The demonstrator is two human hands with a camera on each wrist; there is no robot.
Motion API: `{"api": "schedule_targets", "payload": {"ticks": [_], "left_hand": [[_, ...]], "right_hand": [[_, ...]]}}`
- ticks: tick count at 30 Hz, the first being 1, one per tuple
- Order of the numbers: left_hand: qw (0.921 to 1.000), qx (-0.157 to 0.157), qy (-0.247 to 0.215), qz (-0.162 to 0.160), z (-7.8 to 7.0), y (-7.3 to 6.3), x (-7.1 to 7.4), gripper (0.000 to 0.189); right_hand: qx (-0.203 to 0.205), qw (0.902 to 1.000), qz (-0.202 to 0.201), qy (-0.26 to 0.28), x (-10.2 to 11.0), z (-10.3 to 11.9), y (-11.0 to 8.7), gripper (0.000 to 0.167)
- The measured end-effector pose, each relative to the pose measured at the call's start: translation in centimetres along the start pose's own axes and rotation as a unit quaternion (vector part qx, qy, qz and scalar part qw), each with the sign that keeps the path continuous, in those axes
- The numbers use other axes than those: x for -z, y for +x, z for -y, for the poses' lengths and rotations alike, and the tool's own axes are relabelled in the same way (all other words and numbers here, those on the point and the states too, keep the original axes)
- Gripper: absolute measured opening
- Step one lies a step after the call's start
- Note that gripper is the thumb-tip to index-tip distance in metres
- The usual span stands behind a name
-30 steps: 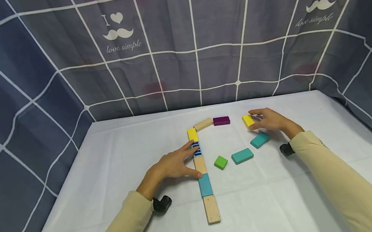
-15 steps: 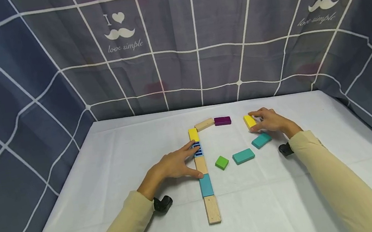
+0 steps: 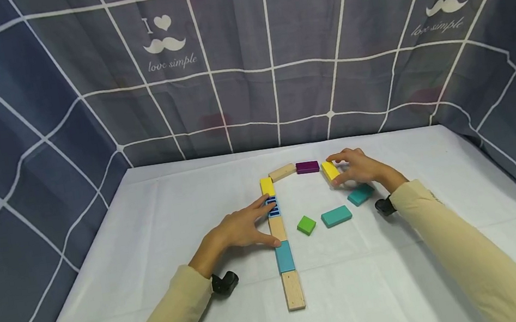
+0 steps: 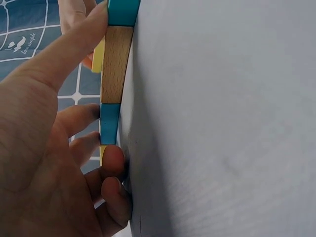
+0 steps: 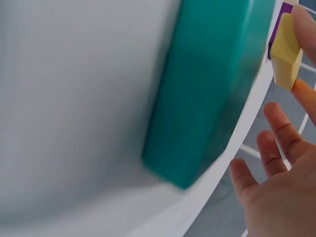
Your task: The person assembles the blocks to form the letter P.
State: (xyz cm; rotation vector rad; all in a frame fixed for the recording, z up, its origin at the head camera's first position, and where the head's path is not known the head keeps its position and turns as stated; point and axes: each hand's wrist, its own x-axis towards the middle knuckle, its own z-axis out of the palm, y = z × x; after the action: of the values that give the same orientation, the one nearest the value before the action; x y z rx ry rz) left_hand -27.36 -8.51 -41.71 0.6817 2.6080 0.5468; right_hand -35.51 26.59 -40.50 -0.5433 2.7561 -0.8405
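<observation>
My right hand (image 3: 357, 167) pinches a yellow block (image 3: 331, 171) between thumb and forefinger, right beside the end of a purple block (image 3: 307, 167). In the right wrist view, the yellow block (image 5: 286, 52) overlaps the purple one, and the other fingers are spread. My left hand (image 3: 242, 228) rests spread along a straight row of blocks. Its thumb touches near a light-blue block (image 3: 284, 257), and its fingers reach a blue patterned block (image 3: 273, 211). Between them lies a plain wooden block (image 4: 116, 64). A second yellow block (image 3: 267, 186) caps the row's far end.
A slanted wooden block (image 3: 282, 172) links the row to the purple block. Another wooden block (image 3: 293, 291) forms the near end. Loose inside the curve lie a green block (image 3: 306, 225) and two teal blocks, one flat (image 3: 337, 216) and one (image 3: 360, 194) under the right hand.
My right hand has moved left with the yellow block, bringing it up to the purple block. My left hand stays in place on the row.
</observation>
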Motion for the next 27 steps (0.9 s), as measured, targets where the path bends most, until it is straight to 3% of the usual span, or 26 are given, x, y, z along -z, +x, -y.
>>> {"api": "schedule_targets", "payload": {"ticks": [5,27], "left_hand": [[1.0,-0.007,-0.005,0.002,-0.02,0.11,-0.11,0.099],[1.0,0.004,0.001,-0.003,-0.11,-0.02,0.06,0.098]], "right_hand": [[-0.012,0.9998,0.003,-0.018,-0.59,0.3,0.47,0.068],[-0.039,0.9991,0.015,-0.012,-0.85,0.05,0.89,0.072]]}}
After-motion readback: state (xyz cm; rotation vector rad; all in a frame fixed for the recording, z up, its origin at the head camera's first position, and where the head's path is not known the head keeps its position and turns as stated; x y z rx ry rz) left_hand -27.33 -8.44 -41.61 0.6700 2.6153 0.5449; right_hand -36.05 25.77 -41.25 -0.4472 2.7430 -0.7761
